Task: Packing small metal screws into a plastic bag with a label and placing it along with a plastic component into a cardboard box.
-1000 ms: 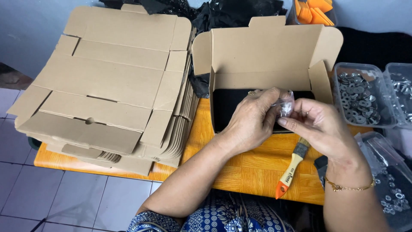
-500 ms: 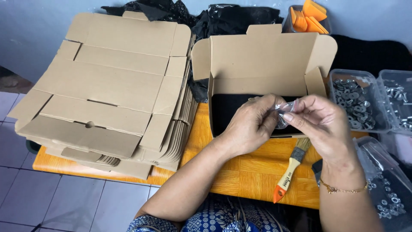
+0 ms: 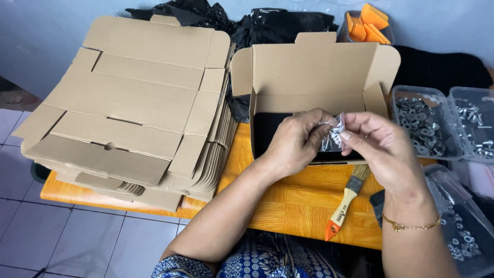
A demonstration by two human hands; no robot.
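A small clear bag (image 3: pixel 332 136) of metal parts is pinched between left hand (image 3: pixel 296 144) and right hand (image 3: pixel 381 149), just above the open cardboard box (image 3: pixel 319 72). A loosened pinch could spill parts into that box.

The open brown cardboard box (image 3: pixel 319 67) has a black lining inside. Left of it, the stack of flat cardboard sheets (image 3: pixel 128 103) is the same plain brown. Below the box lies a paintbrush (image 3: pixel 346 201) with a pale wooden handle tipped orange, on the orange-yellow wooden table (image 3: pixel 288 206).
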